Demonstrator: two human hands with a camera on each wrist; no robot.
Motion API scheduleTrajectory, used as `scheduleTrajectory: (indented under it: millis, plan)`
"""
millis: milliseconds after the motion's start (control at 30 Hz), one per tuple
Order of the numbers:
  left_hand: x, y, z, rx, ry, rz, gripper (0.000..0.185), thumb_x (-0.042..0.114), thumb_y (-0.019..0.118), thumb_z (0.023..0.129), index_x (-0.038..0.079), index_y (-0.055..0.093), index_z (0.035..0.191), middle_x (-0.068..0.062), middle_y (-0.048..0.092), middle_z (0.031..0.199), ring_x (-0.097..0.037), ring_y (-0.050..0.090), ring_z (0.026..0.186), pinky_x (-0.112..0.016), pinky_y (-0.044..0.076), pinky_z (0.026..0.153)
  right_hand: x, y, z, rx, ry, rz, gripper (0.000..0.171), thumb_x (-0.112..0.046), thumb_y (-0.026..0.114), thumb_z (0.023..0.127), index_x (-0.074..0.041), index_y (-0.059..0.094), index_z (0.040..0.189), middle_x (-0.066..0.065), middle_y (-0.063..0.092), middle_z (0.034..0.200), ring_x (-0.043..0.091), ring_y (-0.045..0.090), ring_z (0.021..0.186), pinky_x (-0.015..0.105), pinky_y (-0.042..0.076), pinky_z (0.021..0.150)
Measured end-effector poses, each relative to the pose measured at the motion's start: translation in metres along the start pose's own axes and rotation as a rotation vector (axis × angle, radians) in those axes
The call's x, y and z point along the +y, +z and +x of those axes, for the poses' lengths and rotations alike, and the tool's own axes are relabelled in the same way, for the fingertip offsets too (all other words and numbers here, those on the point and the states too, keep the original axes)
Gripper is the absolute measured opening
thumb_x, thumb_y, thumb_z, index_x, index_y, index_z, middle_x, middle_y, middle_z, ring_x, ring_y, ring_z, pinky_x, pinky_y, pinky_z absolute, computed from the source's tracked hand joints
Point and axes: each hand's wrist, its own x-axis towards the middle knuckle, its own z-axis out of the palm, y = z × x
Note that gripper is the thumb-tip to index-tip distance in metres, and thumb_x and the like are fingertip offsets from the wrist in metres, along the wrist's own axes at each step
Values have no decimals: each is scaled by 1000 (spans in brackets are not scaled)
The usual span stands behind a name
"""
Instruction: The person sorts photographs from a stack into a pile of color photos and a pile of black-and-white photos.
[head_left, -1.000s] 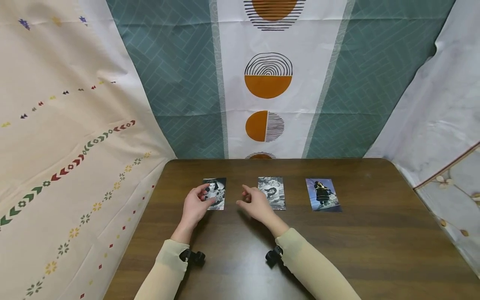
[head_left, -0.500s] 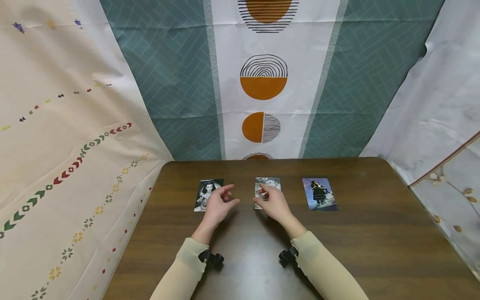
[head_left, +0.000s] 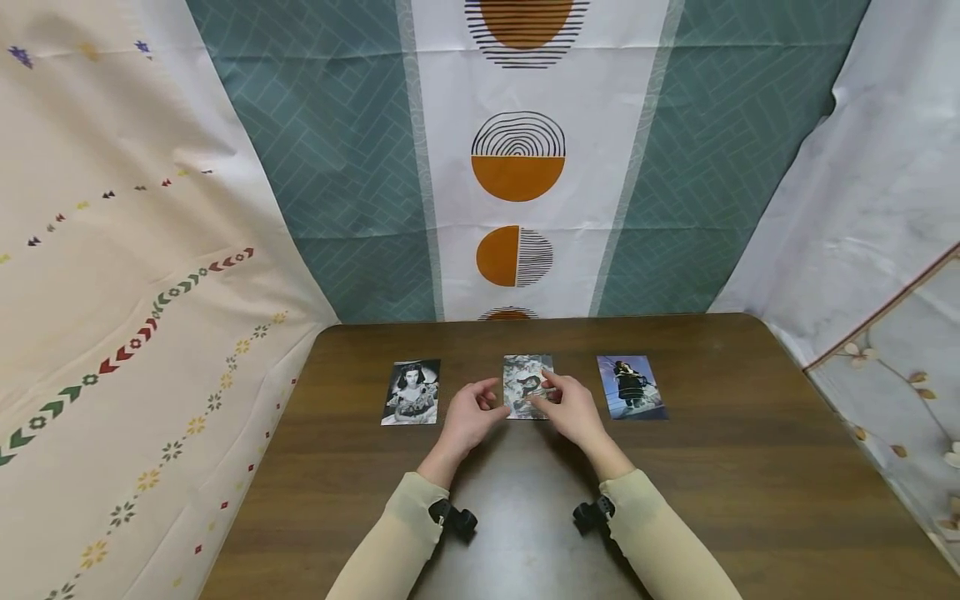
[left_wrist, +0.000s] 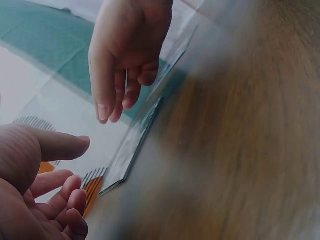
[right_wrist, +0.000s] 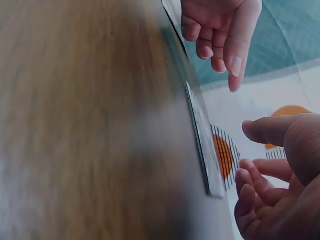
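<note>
Both the left hand point(head_left: 467, 418) and the right hand point(head_left: 572, 410) hovered loosely spread, gripping nothing, flanking the middle photo point(head_left: 525, 382) on the surface point(head_left: 750, 467).

Showing dark brown woodgrain on bench point(head_left: 735, 467), black-and-white on left photo point(head_left: 411, 392) and middle photo point(head_left: 525, 381), blue tones on right photo point(head_left: 630, 387).

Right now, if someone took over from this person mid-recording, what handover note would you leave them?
Left hand: open, fingers loosely curled, holding nothing, just left of the middle photo.
Right hand: open, fingers over the middle photo's right edge; contact cannot be confirmed.
Three photos lie flat in a row on the table: left photo, middle photo, right photo.
Done: nothing lifted; all three lie flat.
Left: the middle photo, which both hands flank, is likely next to be handled.
</note>
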Motion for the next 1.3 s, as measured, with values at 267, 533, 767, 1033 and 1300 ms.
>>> scheduleTrajectory:
  millis: [267, 533, 767, 1033, 1300]
  plan:
    - [-2, 11, 4, -6, -24, 28, 55, 8, 89, 85, -2, 70, 136, -10, 63, 98, -15, 52, 78, -27, 44, 68, 19, -6, -1, -1, 21, -33, 60, -21, 81, 96, 4, 62, 147, 16, 70, 120, 32, 68, 106, 52, 55, 94]
    - [-1, 18, 9, 5, -44, 63, 57, 7, 89, 83, -4, 70, 135, -11, 64, 99, -14, 53, 78, -30, 45, 70, 31, -6, 2, -35, 39, -48, 58, -23, 81, 95, 3, 64, 144, 14, 72, 120, 31, 68, 105, 52, 53, 93]
    - [-3, 23, 12, 22, -73, 109, 57, 8, 91, 81, -2, 72, 134, -9, 64, 97, -17, 53, 83, -36, 48, 78, 35, -6, 3, -44, 29, -90, 58, -24, 84, 92, 2, 67, 141, 11, 71, 111, 27, 62, 97, 48, 50, 88]
    - [-4, 25, 17, 5, -87, 205, 64, 13, 91, 81, -3, 69, 138, -4, 63, 93, -20, 54, 86, -42, 50, 89, 31, -5, 3, -39, 41, -156, 61, -27, 83, 90, 0, 67, 142, 11, 68, 108, 29, 60, 99, 49, 50, 88]
    - [-4, 28, 21, -1, -72, 246, 64, 14, 91, 79, -4, 70, 137, -4, 63, 92, -20, 56, 87, -43, 52, 90, 29, -6, 3, -29, 66, -160, 61, -28, 82, 91, -1, 66, 144, 11, 67, 109, 29, 60, 99, 50, 50, 89]
